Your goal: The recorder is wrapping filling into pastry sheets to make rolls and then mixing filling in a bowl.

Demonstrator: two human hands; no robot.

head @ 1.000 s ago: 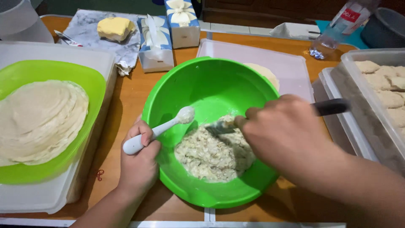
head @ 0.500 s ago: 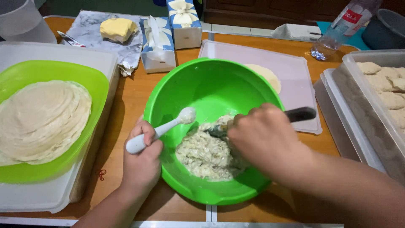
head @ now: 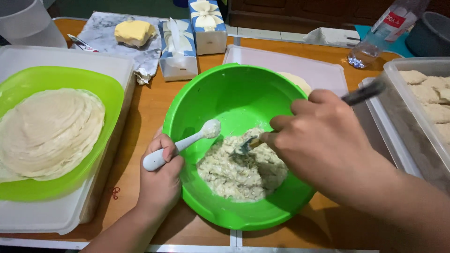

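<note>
Bare table strip point(head: 145, 117) between green bowl point(head: 234, 89) and stacked-dough tray point(head: 117, 70).

Left hand point(head: 161, 180) is curled into a loose fist, thumb laid on top, forearm brought in from the bottom edge. Right hand point(head: 323, 140) is closed too, knuckles up, wrist angled down and left.
</note>
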